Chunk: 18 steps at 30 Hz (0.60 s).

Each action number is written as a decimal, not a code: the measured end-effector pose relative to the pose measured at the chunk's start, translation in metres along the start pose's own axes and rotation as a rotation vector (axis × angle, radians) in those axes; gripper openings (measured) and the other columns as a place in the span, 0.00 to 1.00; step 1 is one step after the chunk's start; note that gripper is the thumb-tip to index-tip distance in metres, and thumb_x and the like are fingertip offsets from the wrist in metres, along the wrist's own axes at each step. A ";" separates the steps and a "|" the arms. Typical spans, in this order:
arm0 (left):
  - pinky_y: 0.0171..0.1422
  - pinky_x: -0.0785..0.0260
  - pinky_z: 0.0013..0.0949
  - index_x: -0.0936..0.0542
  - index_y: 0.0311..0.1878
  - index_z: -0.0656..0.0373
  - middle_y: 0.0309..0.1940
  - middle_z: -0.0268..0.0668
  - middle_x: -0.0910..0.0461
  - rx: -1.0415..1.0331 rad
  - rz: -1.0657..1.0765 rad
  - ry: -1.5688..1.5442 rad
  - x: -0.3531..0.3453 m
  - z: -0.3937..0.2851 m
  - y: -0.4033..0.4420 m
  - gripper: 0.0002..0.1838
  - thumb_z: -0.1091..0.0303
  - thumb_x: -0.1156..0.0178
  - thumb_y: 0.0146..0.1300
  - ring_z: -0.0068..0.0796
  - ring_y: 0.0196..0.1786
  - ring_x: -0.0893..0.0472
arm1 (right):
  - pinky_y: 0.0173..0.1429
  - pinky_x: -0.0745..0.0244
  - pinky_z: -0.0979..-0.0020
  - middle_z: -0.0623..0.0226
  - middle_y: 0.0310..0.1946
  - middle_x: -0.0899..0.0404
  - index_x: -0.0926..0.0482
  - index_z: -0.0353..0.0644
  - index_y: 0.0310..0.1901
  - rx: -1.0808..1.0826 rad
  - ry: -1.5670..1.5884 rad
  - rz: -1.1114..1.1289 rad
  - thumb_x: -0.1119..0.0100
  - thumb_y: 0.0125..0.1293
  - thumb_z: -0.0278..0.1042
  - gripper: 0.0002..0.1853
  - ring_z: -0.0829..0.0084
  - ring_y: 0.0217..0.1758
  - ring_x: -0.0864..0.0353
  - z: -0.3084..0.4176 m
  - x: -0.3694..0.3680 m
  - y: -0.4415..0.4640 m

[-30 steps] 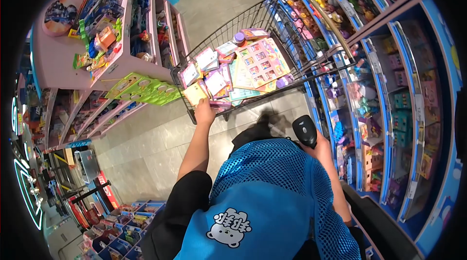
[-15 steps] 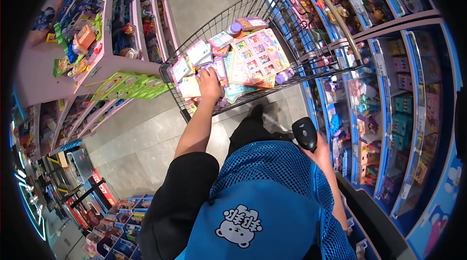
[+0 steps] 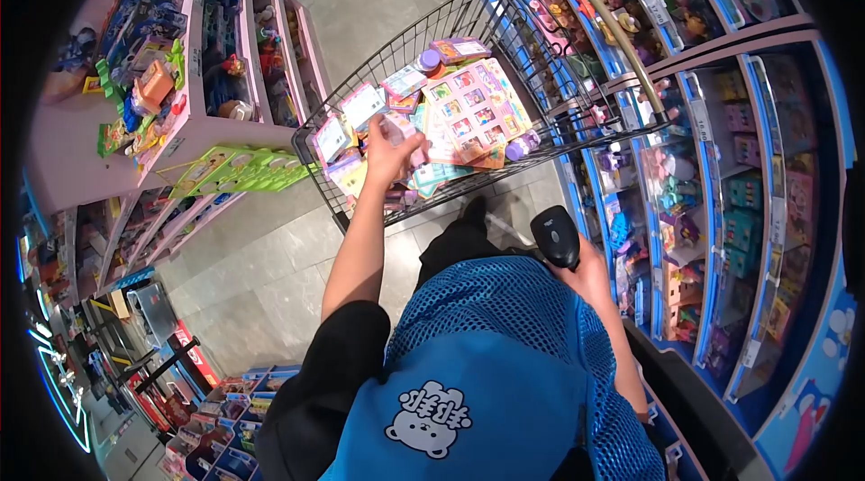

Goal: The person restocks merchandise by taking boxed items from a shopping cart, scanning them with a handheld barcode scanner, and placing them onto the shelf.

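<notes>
My left hand reaches into the black wire shopping cart, its thumb and fingers around a small pinkish pack. Around it lie white-and-pink boxed packs, among them one just above my fingers. To the right of the hand a large pink sheet with small pictures lies on the pile. A purple-capped jar stands near the pile's upper side. My right hand is wrapped round a black handheld scanner, held beside the blue mesh vest, outside the cart.
Pink shelves with toys stand on the left, a green perforated panel at their end. Blue shelves with boxed toys and plush line the right, close to the cart's handle. Grey tiled floor shows below the cart.
My left hand moved from the yellowish pack at the cart's near left corner toward the pile's middle and took hold of a pinkish pack. My right hand keeps the scanner, shifted slightly left.
</notes>
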<state>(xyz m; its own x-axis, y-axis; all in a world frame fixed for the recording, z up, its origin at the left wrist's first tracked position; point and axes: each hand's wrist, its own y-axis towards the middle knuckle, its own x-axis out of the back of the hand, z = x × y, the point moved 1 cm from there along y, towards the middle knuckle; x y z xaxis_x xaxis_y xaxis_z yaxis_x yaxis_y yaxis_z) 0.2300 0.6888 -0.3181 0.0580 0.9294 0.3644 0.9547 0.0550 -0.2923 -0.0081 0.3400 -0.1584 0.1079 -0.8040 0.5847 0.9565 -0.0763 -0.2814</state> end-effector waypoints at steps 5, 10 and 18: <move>0.81 0.41 0.64 0.42 0.79 0.63 0.75 0.53 0.33 0.234 0.506 -1.373 -0.012 -0.074 -0.056 0.39 0.47 0.45 0.77 0.56 0.77 0.33 | 0.56 0.20 0.59 0.50 0.48 0.14 0.21 0.38 0.59 0.013 0.116 0.006 0.26 0.57 0.26 0.26 0.48 0.53 0.13 0.025 0.005 0.017; 0.83 0.51 0.69 0.52 0.83 0.63 0.81 0.58 0.46 0.195 0.701 -1.501 -0.036 -0.111 -0.090 0.56 0.29 0.45 0.68 0.64 0.81 0.43 | 0.55 0.19 0.63 0.53 0.46 0.13 0.21 0.39 0.59 0.056 0.183 -0.007 0.24 0.57 0.25 0.27 0.57 0.51 0.11 0.063 0.023 0.021; 0.81 0.44 0.68 0.50 0.83 0.59 0.79 0.58 0.42 0.289 0.874 -1.399 -0.062 -0.134 -0.105 0.54 0.23 0.60 0.70 0.60 0.79 0.37 | 0.52 0.19 0.66 0.57 0.45 0.13 0.21 0.39 0.59 0.154 0.198 -0.047 0.26 0.55 0.21 0.27 0.63 0.48 0.11 0.054 0.030 -0.004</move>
<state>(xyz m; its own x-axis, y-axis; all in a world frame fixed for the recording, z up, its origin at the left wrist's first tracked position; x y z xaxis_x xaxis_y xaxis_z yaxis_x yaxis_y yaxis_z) 0.1656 0.5767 -0.1914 0.0680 0.2937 -0.9535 0.6873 -0.7065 -0.1686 0.0054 0.3481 -0.0988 0.0213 -0.9027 0.4297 0.9908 -0.0383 -0.1296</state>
